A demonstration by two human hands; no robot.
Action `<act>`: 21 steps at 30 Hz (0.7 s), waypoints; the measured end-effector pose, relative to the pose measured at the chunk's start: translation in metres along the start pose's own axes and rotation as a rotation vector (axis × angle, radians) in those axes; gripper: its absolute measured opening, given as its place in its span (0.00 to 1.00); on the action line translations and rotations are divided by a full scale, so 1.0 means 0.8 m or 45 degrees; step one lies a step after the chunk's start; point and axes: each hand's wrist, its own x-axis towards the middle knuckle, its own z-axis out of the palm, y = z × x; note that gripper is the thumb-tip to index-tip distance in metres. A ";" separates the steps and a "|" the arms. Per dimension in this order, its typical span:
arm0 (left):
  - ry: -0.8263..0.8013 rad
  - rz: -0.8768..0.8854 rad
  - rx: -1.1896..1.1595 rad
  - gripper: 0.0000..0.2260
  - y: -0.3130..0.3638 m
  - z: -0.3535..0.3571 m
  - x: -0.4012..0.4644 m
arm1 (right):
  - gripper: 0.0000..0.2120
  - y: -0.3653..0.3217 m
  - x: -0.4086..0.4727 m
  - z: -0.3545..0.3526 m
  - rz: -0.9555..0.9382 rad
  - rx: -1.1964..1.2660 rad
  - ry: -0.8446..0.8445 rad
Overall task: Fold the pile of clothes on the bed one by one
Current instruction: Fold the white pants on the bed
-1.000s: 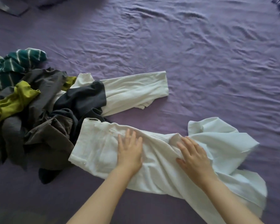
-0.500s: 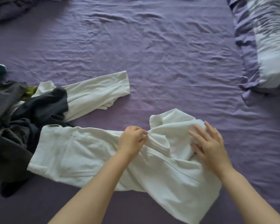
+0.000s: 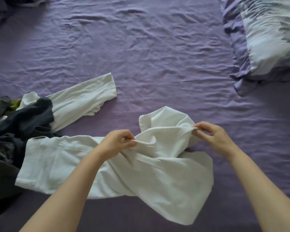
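Both hands pinching the trousers (image 3: 107,164)' bunched leg, left hand (image 3: 115,142) nearer the waistband, right hand (image 3: 211,137) farther; best pulling it taut before flattening.

Two hands: left (image 3: 117,142), right (image 3: 213,137). One white trousers (image 3: 141,169). One white sleeve (image 3: 84,99). One pile (image 3: 12,129) of dark clothes. One pillow (image 3: 271,36). One purple sheet (image 3: 141,47).
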 end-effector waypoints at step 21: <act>0.493 0.188 0.197 0.09 0.064 0.037 0.027 | 0.14 -0.031 -0.007 -0.020 -0.348 -0.941 0.287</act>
